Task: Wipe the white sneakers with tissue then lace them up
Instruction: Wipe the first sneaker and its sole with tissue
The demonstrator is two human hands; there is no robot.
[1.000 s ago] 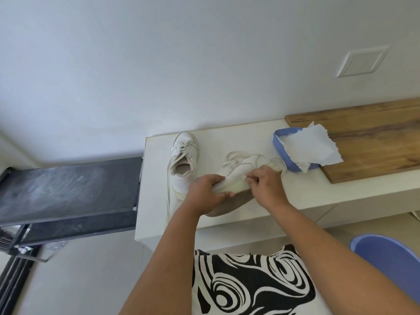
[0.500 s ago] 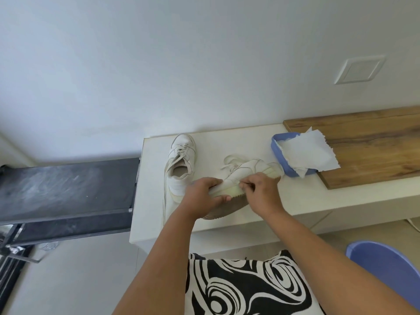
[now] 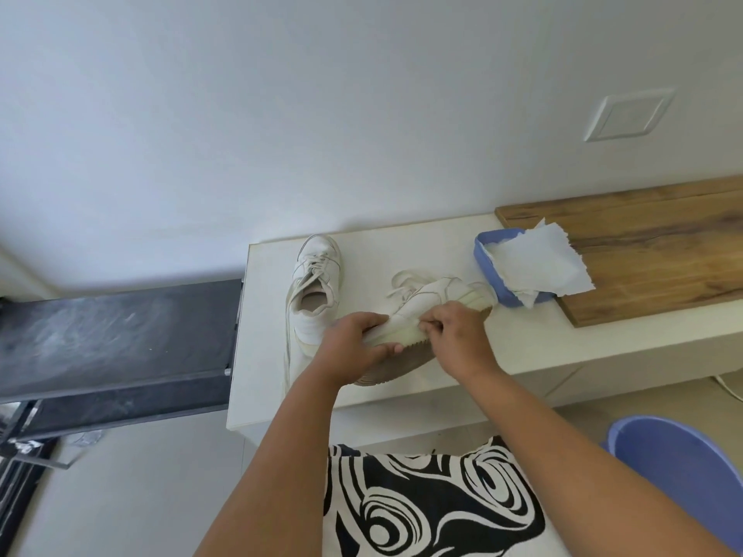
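Your left hand (image 3: 354, 345) grips the heel of a white sneaker (image 3: 426, 315) tipped on its side on the white counter (image 3: 522, 343). The shoe's length runs toward two o'clock. Your right hand (image 3: 454, 335), nearer the midsole, pinches something small, likely tissue.

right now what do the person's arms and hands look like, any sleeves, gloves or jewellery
Both forearms are bare up to the frame edge, with no sleeves in view. The left hand and right hand wear no gloves, and no rings, watch or bracelets show on fingers or wrists.
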